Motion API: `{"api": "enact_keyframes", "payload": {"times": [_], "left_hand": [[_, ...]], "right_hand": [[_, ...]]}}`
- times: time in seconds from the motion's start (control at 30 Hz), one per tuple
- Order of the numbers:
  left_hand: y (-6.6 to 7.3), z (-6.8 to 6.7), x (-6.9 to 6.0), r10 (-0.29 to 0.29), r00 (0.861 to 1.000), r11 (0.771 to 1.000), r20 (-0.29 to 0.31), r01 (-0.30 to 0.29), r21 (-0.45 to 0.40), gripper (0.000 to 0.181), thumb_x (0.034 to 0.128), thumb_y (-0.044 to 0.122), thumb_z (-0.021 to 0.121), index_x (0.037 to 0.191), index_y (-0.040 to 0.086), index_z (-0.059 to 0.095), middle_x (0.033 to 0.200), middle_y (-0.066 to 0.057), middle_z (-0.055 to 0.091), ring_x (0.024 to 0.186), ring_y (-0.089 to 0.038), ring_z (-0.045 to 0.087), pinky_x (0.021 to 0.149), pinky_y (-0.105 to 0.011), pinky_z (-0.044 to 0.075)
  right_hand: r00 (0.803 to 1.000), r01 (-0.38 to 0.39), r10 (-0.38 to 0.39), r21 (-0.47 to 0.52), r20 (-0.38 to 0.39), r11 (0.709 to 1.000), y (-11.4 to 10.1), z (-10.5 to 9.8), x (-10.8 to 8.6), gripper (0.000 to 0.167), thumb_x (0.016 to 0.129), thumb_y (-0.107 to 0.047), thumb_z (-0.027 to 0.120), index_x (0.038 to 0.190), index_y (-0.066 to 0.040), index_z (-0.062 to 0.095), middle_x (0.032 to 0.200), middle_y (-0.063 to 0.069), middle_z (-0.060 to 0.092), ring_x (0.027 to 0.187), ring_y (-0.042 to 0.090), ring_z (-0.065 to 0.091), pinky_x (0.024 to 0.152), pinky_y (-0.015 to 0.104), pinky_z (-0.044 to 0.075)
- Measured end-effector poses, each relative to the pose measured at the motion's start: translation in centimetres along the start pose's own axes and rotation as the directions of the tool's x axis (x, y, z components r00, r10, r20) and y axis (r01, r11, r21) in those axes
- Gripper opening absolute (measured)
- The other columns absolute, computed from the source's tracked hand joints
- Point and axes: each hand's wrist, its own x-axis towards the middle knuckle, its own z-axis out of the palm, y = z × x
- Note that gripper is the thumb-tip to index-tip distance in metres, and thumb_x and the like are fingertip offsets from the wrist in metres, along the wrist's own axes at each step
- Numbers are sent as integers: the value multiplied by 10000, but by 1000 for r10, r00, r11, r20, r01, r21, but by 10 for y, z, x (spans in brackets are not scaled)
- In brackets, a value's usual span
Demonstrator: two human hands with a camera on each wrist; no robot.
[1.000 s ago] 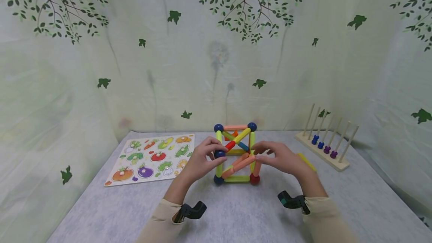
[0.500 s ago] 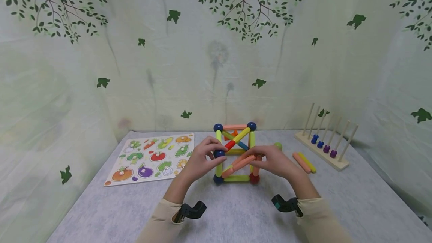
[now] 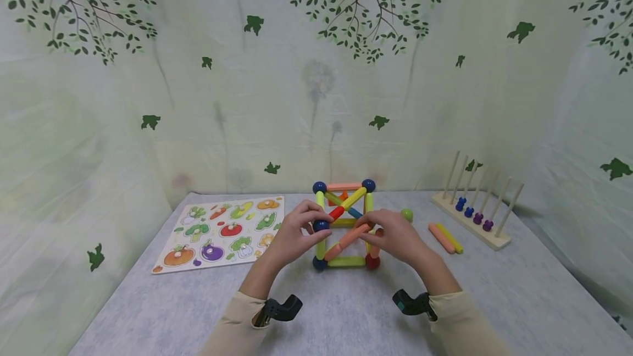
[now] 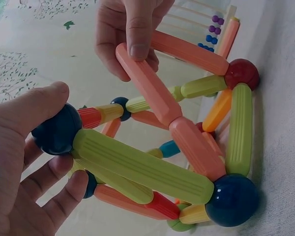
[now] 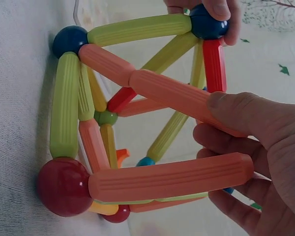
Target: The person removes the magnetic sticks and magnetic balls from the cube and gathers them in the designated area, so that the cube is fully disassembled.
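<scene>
A frame of magnetic rods and balls (image 3: 348, 262) stands mid-table. My left hand (image 3: 296, 232) holds the dark blue ball (image 4: 58, 129) at its near upper left corner between thumb and fingers. From the lower left blue ball (image 4: 232, 200), two salmon rods run end to end on a slant. My right hand (image 3: 393, 235) pinches the free end of the upper salmon rod (image 5: 172, 93) between thumb and index finger. Another salmon rod (image 5: 167, 177) rises from the red ball (image 5: 64, 187), its upper end close to the right hand's lower fingers.
A vegetable picture board (image 3: 232, 229) lies on the left. To the right are a green ball (image 3: 407, 214), a loose salmon rod (image 3: 442, 238) and a yellow rod (image 3: 451, 239). Behind them stands a wooden peg rack (image 3: 472, 224) with blue and purple pieces.
My right hand has moved left and slightly down, onto the end of the slanted salmon rod, uncovering the green ball and loose salmon rod. The left hand stays on the blue ball.
</scene>
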Motion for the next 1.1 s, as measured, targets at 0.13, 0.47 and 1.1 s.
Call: {"api": "enact_keyframes", "payload": {"times": [0.13,0.47,1.1], "left_hand": [[0,0,0,1,1000,1000,-1,-1,-2,222,859,150,789,1077,167,751,1107,-3,598,934,-136,575,756,-275,562],[0,0,-1,15,1000,1000,-4,-15,-7,217,863,151,785,1077,155,750,1106,-10,599,927,-139,578,747,-262,556],[-2,0,0,12,1000,1000,1,-12,-6,217,862,150,786,1076,144,750,1104,-11,598,937,-142,574,753,-272,559]], "right_hand": [[1000,-5,5,-22,-15,1000,-2,1,0,154,871,-262,779,1002,-203,722,912,-86,681,844,103,581,717,228,515],[1000,-17,16,-37,-23,999,-5,2,0,157,863,-270,788,973,-190,710,884,-74,668,827,138,591,690,208,502],[999,-1,1,5,-39,1000,-4,2,-3,166,862,-246,792,956,-199,664,879,-81,639,831,159,604,715,288,549]]}}
